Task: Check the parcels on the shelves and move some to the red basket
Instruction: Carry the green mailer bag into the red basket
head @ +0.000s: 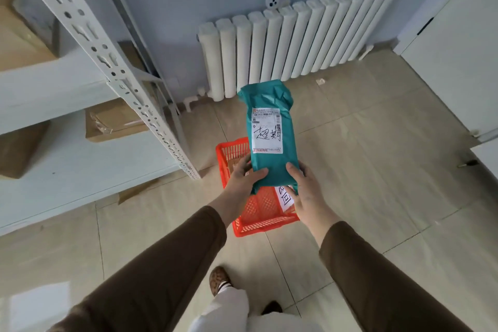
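Parcel in teal plastic (269,127), long and narrow, is held out over the tiled floor (377,170) with its white shipping label (266,131) facing up; the label carries printed text, a barcode and large handwritten characters. The left hand (244,178) grips the parcel's near left corner, thumb lying across the top face and fingers curled under the edge. The right hand (307,191) grips the near right corner in the same manner, thumb on top and fingers wrapped beneath. Both arms wear brown sleeves (151,272).

Directly below the parcel's near end stands the red basket (258,213) on the floor, just beside the foot of the white metal shelving (113,62) at the left edge of the view. A white paper with handwriting (285,198) lies at the basket's right side, and a brown item shows inside near its far left corner, partly hidden by the left hand. Cardboard boxes (116,121) sit on the shelf boards, one near the front right corner of a lower board. A white radiator (291,40) stands against the blue wall beyond the parcel. The person's shoe (219,279) shows on the floor between the arms.
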### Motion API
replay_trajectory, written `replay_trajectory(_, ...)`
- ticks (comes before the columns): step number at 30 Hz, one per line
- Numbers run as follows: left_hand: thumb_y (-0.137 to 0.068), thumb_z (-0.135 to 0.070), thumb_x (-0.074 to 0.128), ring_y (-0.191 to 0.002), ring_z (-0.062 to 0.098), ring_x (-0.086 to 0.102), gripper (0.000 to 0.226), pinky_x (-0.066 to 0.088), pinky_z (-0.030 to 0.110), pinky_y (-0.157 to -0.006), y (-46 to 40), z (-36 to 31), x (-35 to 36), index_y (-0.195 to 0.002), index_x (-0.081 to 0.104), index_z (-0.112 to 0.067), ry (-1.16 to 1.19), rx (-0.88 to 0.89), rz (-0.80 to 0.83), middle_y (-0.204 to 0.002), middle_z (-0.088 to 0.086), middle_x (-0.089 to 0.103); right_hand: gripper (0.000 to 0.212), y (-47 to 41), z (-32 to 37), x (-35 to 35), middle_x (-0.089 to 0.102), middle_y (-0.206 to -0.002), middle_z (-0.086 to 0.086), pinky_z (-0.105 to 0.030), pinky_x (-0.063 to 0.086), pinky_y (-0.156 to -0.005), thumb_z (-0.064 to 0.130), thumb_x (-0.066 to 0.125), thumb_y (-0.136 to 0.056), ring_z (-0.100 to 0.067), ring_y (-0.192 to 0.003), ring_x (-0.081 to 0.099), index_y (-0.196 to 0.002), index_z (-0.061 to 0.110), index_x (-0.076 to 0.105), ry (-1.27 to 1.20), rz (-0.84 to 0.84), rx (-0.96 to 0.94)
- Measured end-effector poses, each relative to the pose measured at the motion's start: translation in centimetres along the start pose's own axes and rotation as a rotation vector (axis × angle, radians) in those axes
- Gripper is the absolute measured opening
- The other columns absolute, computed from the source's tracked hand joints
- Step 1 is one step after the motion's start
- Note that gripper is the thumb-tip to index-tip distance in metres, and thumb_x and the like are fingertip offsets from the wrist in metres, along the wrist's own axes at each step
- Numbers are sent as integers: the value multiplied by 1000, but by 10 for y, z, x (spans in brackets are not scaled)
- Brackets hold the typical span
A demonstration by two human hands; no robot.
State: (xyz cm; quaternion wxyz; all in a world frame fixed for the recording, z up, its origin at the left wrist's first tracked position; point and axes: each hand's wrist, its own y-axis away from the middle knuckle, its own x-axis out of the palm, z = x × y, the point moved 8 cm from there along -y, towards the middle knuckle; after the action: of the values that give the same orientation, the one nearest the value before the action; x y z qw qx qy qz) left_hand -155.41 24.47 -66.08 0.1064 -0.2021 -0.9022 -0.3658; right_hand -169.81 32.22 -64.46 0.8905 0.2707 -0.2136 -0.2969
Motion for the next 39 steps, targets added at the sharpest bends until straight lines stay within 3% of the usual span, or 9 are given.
replay_trajectory(2,-92,-11,75,-101,21,69,58,58,30,-69,-20,19,-1,-143,54,-31,18,-2,-25,-135,7,64,77,-22,-22,-13,65,-131,-12,-47,46,-113,35,85,-78,-24,-121,64,-140,13,46,-93,-80,41)
replay_trajectory(4,-95,-9,72,-97,17,68,51,53,23,-64,-42,42,-2,-138,57,-30,42,-8,-45,-131,7,66,86,-42,-46,-25,63,-134,-16,-46,48,-112,38,89,-71,-27,-122,64,-140,11,45,-232,-137,97)
replay_trajectory(9,-92,-9,75,-119,24,66,57,59,34,-92,-106,113,-5,-143,56,-29,131,-63,-105,-136,6,65,44,-95,-114,-43,65,-133,-16,-50,44,-115,36,74,-89,-30,-126,61,-126,16,61,-425,-81,240)
replay_trajectory(14,-92,-7,74,-123,23,63,59,53,43,-107,-165,181,-18,-143,54,-29,280,-86,-176,-138,4,64,32,-161,-167,-65,65,-131,-16,-50,44,-115,31,68,-96,-31,-124,61,-124,17,60,-415,-63,271)
replay_trajectory(17,-92,-10,74,-120,21,64,58,55,38,-99,-202,228,-23,-142,49,-27,407,-139,-215,-134,5,65,39,-207,-202,-79,69,-129,-16,-52,47,-112,37,67,-96,-32,-122,65,-128,17,61,-382,-25,280)
replay_trajectory(23,-85,-28,82,-125,25,66,60,48,47,-113,-284,313,-34,-139,59,-16,533,-206,-181,-131,6,73,61,-289,-283,-98,69,-132,-15,-54,49,-109,53,73,-88,-32,-122,68,-139,21,59,-348,38,335)
replay_trajectory(30,-73,-36,90,-121,30,69,72,47,49,-114,-373,380,-56,-136,62,-13,590,-238,-231,-126,11,75,93,-370,-352,-117,72,-127,-13,-52,51,-106,54,94,-56,-33,-121,66,-137,21,60,-416,-90,408)
replay_trajectory(33,-76,-40,88,-114,32,72,60,51,50,-108,-399,405,-60,-126,68,-13,600,-287,-274,-118,11,78,68,-396,-371,-125,73,-124,-12,-49,53,-101,54,84,-75,-31,-117,67,-130,21,63,-399,-140,417)
replay_trajectory(39,-84,-40,82,-110,28,72,47,52,45,-104,-437,425,-66,-121,71,-13,659,-293,-349,-114,9,79,50,-439,-385,-123,74,-117,-13,-48,52,-103,47,75,-88,-30,-108,69,-126,16,65,-377,-180,423)
